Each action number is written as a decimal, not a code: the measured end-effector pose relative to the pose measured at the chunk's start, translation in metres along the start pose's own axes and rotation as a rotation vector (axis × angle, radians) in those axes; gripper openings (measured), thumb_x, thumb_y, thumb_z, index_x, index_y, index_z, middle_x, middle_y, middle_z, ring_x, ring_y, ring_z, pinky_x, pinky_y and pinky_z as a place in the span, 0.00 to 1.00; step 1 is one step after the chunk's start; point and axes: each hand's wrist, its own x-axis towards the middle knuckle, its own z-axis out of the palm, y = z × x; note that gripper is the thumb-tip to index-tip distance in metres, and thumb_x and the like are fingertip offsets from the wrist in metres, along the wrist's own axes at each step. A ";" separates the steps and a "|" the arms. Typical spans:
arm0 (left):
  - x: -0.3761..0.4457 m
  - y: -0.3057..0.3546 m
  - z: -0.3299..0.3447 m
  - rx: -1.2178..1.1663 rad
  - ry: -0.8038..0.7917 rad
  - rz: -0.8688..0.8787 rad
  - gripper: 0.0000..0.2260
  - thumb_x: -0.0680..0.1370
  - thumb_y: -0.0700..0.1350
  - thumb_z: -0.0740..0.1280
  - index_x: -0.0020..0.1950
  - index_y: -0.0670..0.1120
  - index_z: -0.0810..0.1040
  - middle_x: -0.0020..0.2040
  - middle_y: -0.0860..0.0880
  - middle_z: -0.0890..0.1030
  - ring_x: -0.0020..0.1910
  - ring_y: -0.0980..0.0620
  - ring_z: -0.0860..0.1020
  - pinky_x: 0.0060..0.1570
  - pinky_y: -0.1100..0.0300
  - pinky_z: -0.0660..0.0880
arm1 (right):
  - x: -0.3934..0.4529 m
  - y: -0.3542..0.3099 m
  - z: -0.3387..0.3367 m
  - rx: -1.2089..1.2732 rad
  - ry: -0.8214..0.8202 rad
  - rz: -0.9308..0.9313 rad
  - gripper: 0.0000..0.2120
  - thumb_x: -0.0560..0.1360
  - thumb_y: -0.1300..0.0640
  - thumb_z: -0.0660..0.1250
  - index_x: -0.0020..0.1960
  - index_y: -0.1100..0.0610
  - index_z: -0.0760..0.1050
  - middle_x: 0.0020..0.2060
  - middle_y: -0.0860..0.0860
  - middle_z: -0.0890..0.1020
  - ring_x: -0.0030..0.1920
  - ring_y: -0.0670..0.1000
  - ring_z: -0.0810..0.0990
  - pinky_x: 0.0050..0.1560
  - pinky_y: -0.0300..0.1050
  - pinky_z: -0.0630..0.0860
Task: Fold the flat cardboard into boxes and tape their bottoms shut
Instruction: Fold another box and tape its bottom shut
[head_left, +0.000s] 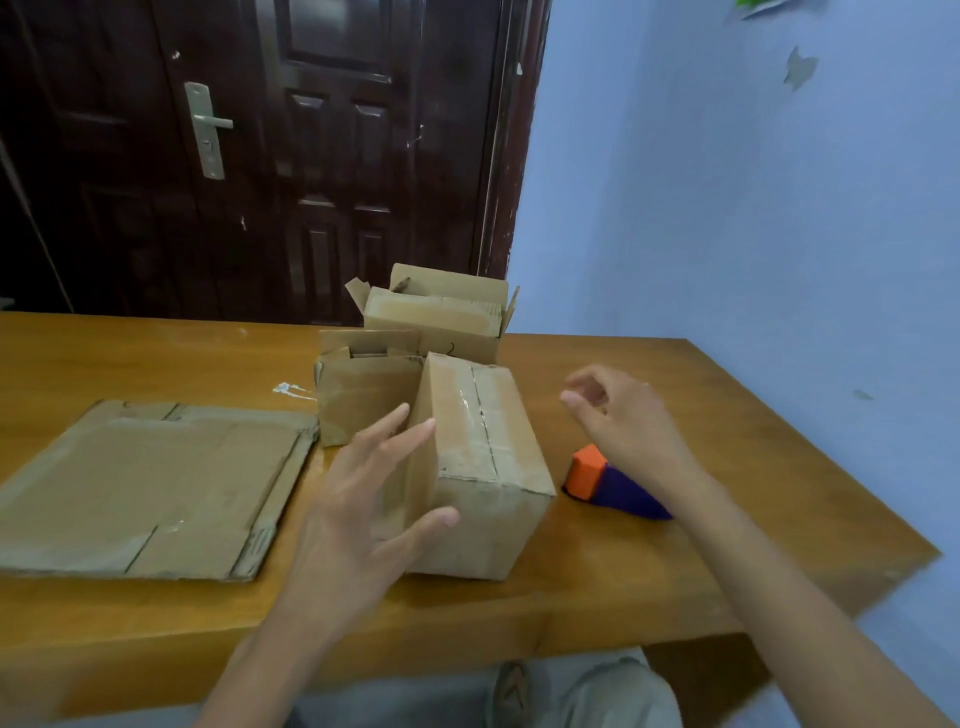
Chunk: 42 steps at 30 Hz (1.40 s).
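A folded cardboard box (483, 457) lies bottom up on the wooden table (675, 571), with clear tape along its seam. My left hand (374, 493) is spread against the box's left side, fingers straight and thumb near its front corner. My right hand (623, 415) hovers to the right of the box, fingers loosely curled and holding nothing. Partly hidden under my right wrist lies an orange and purple tape dispenser (608, 480). At the left of the table lies a stack of flat cardboard (145, 488).
Two more boxes with open flaps stand behind the taped one: a small one (363, 395) and a larger one (441, 317) at the table's far edge. A dark door (260, 156) is behind the table, a blue wall (753, 208) to the right.
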 end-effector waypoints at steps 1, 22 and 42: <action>0.003 0.002 -0.001 0.016 -0.014 0.020 0.34 0.72 0.77 0.64 0.77 0.72 0.64 0.81 0.68 0.58 0.79 0.58 0.62 0.63 0.35 0.77 | -0.007 0.015 -0.005 -0.163 -0.015 -0.018 0.13 0.81 0.39 0.65 0.60 0.45 0.78 0.50 0.39 0.79 0.51 0.42 0.79 0.48 0.45 0.77; 0.013 0.006 0.014 -0.046 0.035 0.071 0.20 0.75 0.66 0.70 0.59 0.54 0.82 0.71 0.61 0.74 0.70 0.55 0.73 0.56 0.47 0.82 | -0.059 0.080 -0.028 -0.219 -0.153 -0.062 0.33 0.78 0.40 0.72 0.80 0.35 0.62 0.56 0.40 0.85 0.51 0.46 0.82 0.49 0.47 0.78; 0.018 0.019 -0.006 -0.491 -0.153 -0.207 0.12 0.87 0.52 0.60 0.58 0.52 0.84 0.72 0.66 0.75 0.71 0.63 0.73 0.65 0.59 0.74 | -0.009 -0.085 -0.066 0.197 -0.597 -0.255 0.18 0.78 0.37 0.66 0.58 0.49 0.83 0.46 0.47 0.87 0.46 0.50 0.85 0.46 0.47 0.79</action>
